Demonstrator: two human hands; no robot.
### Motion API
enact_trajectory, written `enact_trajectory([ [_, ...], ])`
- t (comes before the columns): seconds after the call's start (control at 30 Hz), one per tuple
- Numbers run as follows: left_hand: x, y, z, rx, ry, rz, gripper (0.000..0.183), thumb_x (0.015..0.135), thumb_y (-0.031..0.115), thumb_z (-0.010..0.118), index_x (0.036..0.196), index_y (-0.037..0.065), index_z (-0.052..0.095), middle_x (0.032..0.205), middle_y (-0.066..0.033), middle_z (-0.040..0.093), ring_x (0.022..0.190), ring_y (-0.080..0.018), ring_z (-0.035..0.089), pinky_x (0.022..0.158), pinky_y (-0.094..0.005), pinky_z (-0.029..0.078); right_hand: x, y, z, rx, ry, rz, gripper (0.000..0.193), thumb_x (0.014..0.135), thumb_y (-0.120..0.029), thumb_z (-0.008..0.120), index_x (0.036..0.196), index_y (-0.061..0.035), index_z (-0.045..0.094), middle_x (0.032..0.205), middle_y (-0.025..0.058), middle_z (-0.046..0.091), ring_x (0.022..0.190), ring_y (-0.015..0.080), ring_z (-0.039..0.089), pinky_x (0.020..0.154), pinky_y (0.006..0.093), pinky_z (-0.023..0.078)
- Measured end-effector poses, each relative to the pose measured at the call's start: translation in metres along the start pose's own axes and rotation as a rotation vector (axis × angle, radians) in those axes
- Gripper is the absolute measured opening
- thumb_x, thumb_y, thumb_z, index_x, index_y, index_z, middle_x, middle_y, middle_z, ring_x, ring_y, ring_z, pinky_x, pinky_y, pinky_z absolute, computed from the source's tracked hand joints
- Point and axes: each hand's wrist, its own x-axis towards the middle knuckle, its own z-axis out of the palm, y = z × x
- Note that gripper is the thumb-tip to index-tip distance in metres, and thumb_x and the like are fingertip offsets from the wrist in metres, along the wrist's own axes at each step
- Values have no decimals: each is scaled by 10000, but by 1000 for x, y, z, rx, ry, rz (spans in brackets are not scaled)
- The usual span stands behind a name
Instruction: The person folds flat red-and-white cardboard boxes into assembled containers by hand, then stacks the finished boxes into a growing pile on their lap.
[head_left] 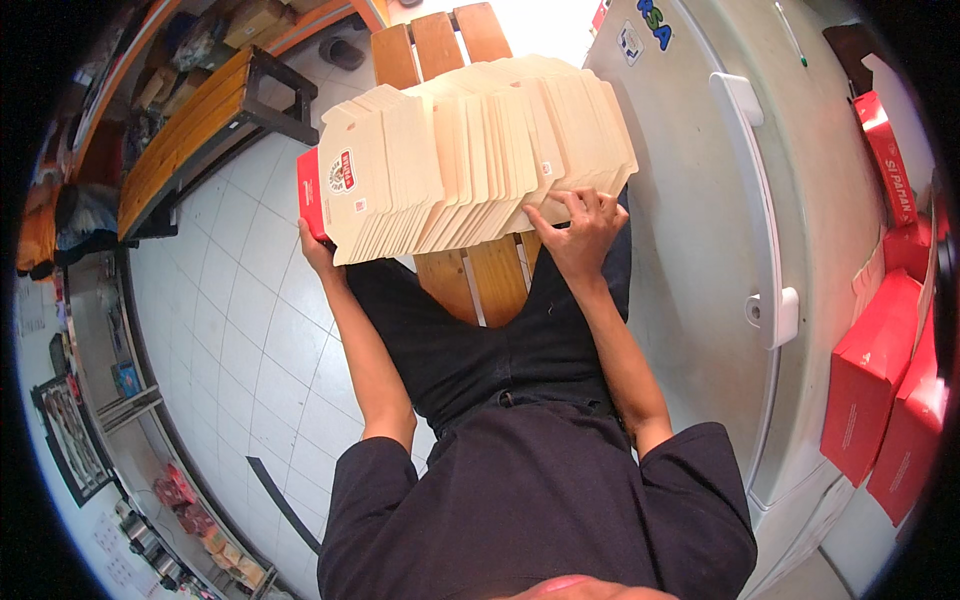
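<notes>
A thick row of flat cardboard box blanks (480, 150) lies fanned out in front of me, cream-coloured inner sides up, over the slatted wooden bench between my legs. At its left end a red panel (313, 195) shows beside a printed logo. My left hand (318, 248) grips that end at its near corner, the fingers partly hidden under the red panel. On the near right edge of the row, my right hand (582, 232) has its thumb and bent fingers closed on the edges of several blanks.
A pale fridge (690, 200) with a white handle stands close on my right, with red boxes (872, 375) beyond it. To the left are a low wooden bench (190, 140), shelves with goods and a white tiled floor (240, 290). A dark sandal (342, 53) lies at the far side.
</notes>
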Motion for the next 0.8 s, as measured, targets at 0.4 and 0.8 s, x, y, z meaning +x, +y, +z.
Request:
enact_trajectory([
  [0.4,-3,4,3,20,44,-16,517,1045,437,501,1256,-30,564,1135,-151,679,980,-230,682,853,-355,537,-4,-5,9,154,-2,-206,271,734,-154,814,959,-303,786,874,-38,486,897,174,481,840,358,340],
  [0.8,-2,2,3,14,45,1,496,1052,427,495,1223,-32,578,1106,-140,680,950,-211,678,833,-341,534,-2,-8,10,161,-11,-232,236,690,-178,794,901,-286,797,892,-53,500,926,170,483,882,373,340],
])
